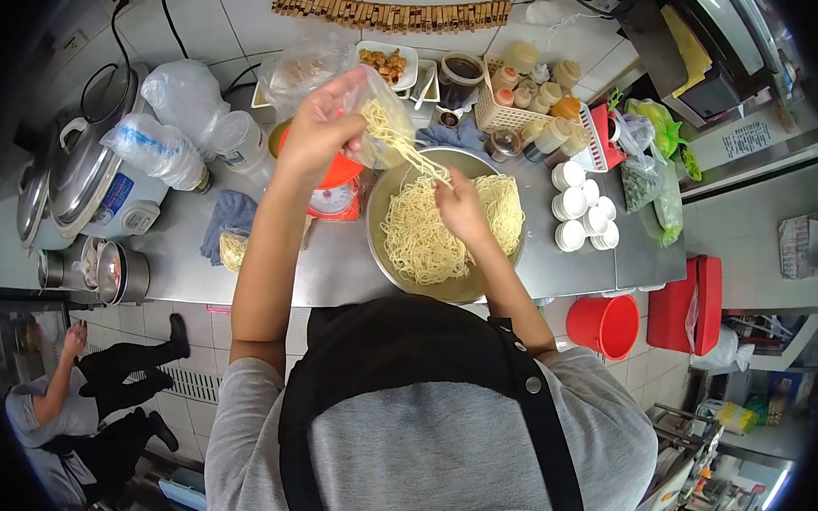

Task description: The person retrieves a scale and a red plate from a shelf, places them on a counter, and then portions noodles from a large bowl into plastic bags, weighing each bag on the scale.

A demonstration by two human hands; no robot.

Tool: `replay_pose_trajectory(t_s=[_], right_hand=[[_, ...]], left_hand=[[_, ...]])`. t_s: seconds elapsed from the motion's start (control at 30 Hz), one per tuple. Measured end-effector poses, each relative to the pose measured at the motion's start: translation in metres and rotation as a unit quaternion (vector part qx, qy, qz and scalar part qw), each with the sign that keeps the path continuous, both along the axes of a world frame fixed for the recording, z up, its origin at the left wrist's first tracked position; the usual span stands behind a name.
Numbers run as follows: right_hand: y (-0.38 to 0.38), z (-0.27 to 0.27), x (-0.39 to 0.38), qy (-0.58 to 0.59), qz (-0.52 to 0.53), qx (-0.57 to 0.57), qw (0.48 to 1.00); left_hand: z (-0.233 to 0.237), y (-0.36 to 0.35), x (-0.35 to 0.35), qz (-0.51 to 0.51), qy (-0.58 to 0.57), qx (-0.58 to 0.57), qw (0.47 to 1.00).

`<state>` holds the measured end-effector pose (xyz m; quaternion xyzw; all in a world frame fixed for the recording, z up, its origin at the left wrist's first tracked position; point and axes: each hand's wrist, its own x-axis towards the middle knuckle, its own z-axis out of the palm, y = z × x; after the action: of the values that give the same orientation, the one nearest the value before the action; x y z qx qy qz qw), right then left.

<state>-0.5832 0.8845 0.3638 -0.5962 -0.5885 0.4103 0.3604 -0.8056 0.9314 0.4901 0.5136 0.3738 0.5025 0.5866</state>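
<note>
My left hand grips a clear plastic bag with some noodles inside, raised over the left rim of a large metal bowl. Yellow noodles fill much of that bowl. A few strands stretch from the bag's mouth to my right hand, whose fingers are closed on them above the bowl. Just left of the bowl stands an orange-red scale, partly hidden by my left forearm.
Small white cups and a basket of bottles stand right of the bowl. At left are a blue cloth, a plastic tub and metal pots. Red bucket below right; another person at lower left.
</note>
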Motion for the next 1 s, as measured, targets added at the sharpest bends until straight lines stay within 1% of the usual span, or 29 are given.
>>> replay_pose_trajectory(t_s=[0.07,0.1,0.17,0.2,0.27,0.3,0.4,0.47,0.53,0.57,0.67,0.73,0.77,0.83,0.93,1.0], right_hand=[[0.001,0.039,0.0,-0.039,-0.006,0.058,0.998],[0.003,0.051,0.001,-0.038,-0.004,0.057,0.998],[0.009,0.071,0.003,-0.065,0.04,0.135,0.988],[0.012,0.085,0.003,-0.065,0.042,0.134,0.988],[0.019,0.112,0.001,-0.104,0.109,0.122,0.981],[0.024,0.116,-0.001,-0.074,0.107,0.128,0.983],[0.042,0.139,-0.008,-0.067,0.146,0.123,0.979],[0.053,0.152,-0.016,-0.066,0.15,0.133,0.977],[0.058,0.165,-0.026,-0.065,0.156,0.145,0.975],[0.06,0.172,-0.03,-0.059,0.165,0.143,0.974],[0.064,0.179,-0.041,-0.072,0.183,0.154,0.968],[0.062,0.186,-0.05,-0.077,0.174,0.117,0.975],[0.063,0.185,-0.052,-0.077,0.177,0.118,0.974],[0.066,0.183,-0.055,-0.057,0.177,0.106,0.977],[0.067,0.182,-0.057,-0.055,0.174,0.091,0.979],[0.069,0.181,-0.057,-0.052,0.174,0.089,0.979]], left_hand=[[-0.004,0.007,-0.01,0.007,-0.004,0.002,1.0],[-0.005,0.009,-0.014,0.01,0.002,-0.005,1.0],[-0.007,0.013,-0.02,0.014,0.007,-0.012,1.0],[-0.008,0.014,-0.023,0.023,-0.006,-0.008,1.0],[-0.011,0.018,-0.029,0.035,-0.018,-0.004,0.999],[-0.014,0.02,-0.033,0.048,-0.031,-0.005,0.998],[-0.03,0.03,-0.044,0.077,-0.044,-0.01,0.996],[-0.035,0.031,-0.049,0.093,-0.044,-0.014,0.995],[-0.034,0.029,-0.053,0.071,-0.017,-0.051,0.996],[-0.034,0.028,-0.054,0.078,-0.018,-0.052,0.995],[-0.038,0.027,-0.058,0.091,-0.004,-0.055,0.994],[-0.042,0.027,-0.059,0.123,0.036,-0.015,0.992],[-0.042,0.027,-0.059,0.126,0.036,-0.015,0.991],[-0.041,0.025,-0.06,0.143,0.131,-0.014,0.981],[-0.046,0.023,-0.059,0.179,0.154,0.007,0.972],[-0.051,0.024,-0.061,0.183,0.162,0.008,0.97]])
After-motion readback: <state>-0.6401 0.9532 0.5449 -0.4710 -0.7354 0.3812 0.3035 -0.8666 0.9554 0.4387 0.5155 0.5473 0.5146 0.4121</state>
